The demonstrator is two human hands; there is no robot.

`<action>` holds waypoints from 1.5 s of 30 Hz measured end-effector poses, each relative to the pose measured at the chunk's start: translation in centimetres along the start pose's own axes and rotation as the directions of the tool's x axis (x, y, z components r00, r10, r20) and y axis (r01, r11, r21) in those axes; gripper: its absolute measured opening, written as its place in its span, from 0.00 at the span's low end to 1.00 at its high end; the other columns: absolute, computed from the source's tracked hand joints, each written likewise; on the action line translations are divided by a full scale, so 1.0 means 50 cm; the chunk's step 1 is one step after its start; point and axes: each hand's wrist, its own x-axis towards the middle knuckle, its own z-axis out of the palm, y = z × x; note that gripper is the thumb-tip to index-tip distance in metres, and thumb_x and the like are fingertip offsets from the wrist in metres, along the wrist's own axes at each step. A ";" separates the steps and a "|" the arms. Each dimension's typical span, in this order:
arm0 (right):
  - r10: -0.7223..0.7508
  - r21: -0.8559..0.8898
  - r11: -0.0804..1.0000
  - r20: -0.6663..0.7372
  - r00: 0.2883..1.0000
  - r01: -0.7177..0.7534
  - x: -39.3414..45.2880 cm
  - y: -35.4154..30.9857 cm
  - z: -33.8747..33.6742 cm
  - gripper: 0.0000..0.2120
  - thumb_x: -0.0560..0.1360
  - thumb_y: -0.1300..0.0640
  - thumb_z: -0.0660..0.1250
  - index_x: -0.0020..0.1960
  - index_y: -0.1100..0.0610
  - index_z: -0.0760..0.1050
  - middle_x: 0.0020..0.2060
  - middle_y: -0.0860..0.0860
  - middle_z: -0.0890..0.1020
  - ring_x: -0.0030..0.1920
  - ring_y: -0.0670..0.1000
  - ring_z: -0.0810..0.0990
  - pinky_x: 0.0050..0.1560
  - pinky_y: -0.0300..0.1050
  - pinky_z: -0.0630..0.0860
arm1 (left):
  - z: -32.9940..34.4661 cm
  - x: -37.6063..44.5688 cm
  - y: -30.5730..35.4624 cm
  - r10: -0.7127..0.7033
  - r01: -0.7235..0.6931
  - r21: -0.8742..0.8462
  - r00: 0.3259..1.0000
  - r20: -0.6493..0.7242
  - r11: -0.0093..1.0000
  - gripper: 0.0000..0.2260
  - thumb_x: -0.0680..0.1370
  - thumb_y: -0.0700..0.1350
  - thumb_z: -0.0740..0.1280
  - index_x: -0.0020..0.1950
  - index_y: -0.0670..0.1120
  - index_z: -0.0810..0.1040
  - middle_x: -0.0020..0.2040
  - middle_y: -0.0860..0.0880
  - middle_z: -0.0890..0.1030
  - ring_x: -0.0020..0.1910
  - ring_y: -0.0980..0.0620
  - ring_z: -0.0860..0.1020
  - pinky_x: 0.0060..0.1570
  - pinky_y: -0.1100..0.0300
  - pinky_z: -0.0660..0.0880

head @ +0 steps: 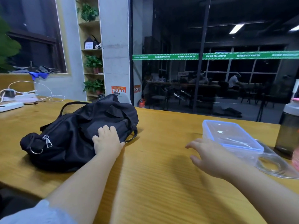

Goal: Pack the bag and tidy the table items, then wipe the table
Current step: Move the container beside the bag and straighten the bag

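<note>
The soft fabric duffel bag (77, 130) is black, with silver metal zipper pulls (47, 141). The wooden table top (153, 183) is yellow-ochre with a fine striped grain. The rectangular plastic food container (233, 139) is clear with a blue-edged lid. The tall cylindrical bottle (288, 131) is dark olive with a grey-white cap. The sleeve (37, 214) is pale blue.

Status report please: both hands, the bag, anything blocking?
Left hand flat on bag, no grip. Right hand open, beside box. Bag looks zipped, lying on table. Nothing blocking.
</note>
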 end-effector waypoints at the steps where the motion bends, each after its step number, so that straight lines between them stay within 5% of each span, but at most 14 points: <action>1: -0.008 -0.020 1.000 0.001 1.000 0.008 0.007 -0.002 0.003 0.18 0.79 0.49 0.56 0.69 0.46 0.65 0.66 0.44 0.70 0.66 0.47 0.67 0.67 0.42 0.63 | 0.003 0.003 0.002 0.015 -0.015 0.013 1.000 -0.015 1.000 0.27 0.72 0.64 0.64 0.60 0.47 0.64 0.57 0.48 0.67 0.58 0.48 0.66 0.52 0.53 0.67; 6: -0.023 -0.049 0.999 0.009 1.000 0.023 0.045 -0.014 0.003 0.18 0.80 0.49 0.55 0.69 0.46 0.65 0.65 0.45 0.71 0.67 0.48 0.67 0.70 0.45 0.59 | 0.016 0.044 0.007 0.049 -0.053 0.018 0.982 0.180 0.998 0.44 0.69 0.74 0.52 0.75 0.47 0.50 0.76 0.44 0.53 0.74 0.40 0.47 0.69 0.43 0.50; 9: -0.025 -0.032 0.999 -0.003 1.000 0.024 0.060 -0.015 -0.001 0.18 0.80 0.49 0.55 0.69 0.46 0.65 0.65 0.44 0.70 0.67 0.47 0.66 0.70 0.44 0.57 | 0.024 0.065 -0.001 0.053 -0.036 -0.101 0.983 0.176 0.994 0.37 0.74 0.71 0.47 0.74 0.47 0.56 0.75 0.46 0.57 0.74 0.41 0.48 0.70 0.44 0.48; 18: 0.018 0.023 1.000 0.048 0.999 -0.019 0.084 -0.011 0.018 0.17 0.80 0.50 0.56 0.69 0.45 0.66 0.66 0.44 0.70 0.68 0.47 0.65 0.71 0.45 0.58 | 0.062 0.092 0.014 0.019 -0.024 0.065 0.997 0.079 0.998 0.33 0.76 0.62 0.57 0.75 0.47 0.52 0.75 0.49 0.55 0.74 0.42 0.47 0.69 0.45 0.53; 22: 0.019 0.029 0.999 0.068 0.998 -0.021 0.086 -0.002 0.026 0.18 0.80 0.50 0.56 0.69 0.45 0.65 0.67 0.43 0.69 0.68 0.47 0.65 0.71 0.43 0.57 | 0.073 0.110 0.014 0.003 0.000 0.123 1.000 -0.022 0.992 0.31 0.76 0.62 0.58 0.72 0.44 0.58 0.71 0.49 0.63 0.70 0.50 0.61 0.64 0.55 0.62; 25: 0.056 0.080 0.995 0.110 0.992 -0.065 0.086 0.007 0.026 0.18 0.80 0.50 0.55 0.69 0.45 0.66 0.68 0.42 0.69 0.67 0.46 0.67 0.65 0.41 0.65 | 0.074 0.119 0.010 0.054 -0.045 0.168 0.997 -0.050 0.985 0.20 0.78 0.59 0.56 0.64 0.48 0.69 0.60 0.52 0.72 0.61 0.52 0.68 0.57 0.58 0.64; 31: 0.089 0.097 0.987 0.341 0.936 -0.130 0.090 0.010 0.058 0.24 0.78 0.60 0.53 0.72 0.42 0.64 0.71 0.43 0.66 0.70 0.48 0.66 0.68 0.43 0.65 | 0.062 0.125 0.012 0.092 -0.090 0.179 0.996 -0.003 0.980 0.10 0.81 0.51 0.55 0.56 0.53 0.73 0.53 0.54 0.75 0.55 0.52 0.68 0.53 0.56 0.62; 35: 0.116 0.040 0.990 0.341 0.933 -0.137 0.100 0.010 0.064 0.28 0.76 0.62 0.52 0.71 0.41 0.64 0.70 0.44 0.67 0.68 0.50 0.69 0.66 0.45 0.68 | 0.069 0.120 0.019 0.090 -0.091 0.234 0.996 0.013 0.968 0.07 0.78 0.47 0.61 0.55 0.54 0.73 0.52 0.55 0.75 0.54 0.52 0.69 0.50 0.55 0.62; 45: 0.097 -0.062 0.995 0.332 0.938 -0.081 0.108 0.005 0.047 0.21 0.77 0.60 0.52 0.65 0.45 0.73 0.65 0.46 0.75 0.63 0.52 0.73 0.59 0.47 0.73 | 0.067 0.082 0.040 0.143 -0.137 0.115 0.989 -0.049 0.984 0.06 0.81 0.44 0.55 0.51 0.51 0.71 0.48 0.56 0.74 0.53 0.54 0.71 0.57 0.56 0.62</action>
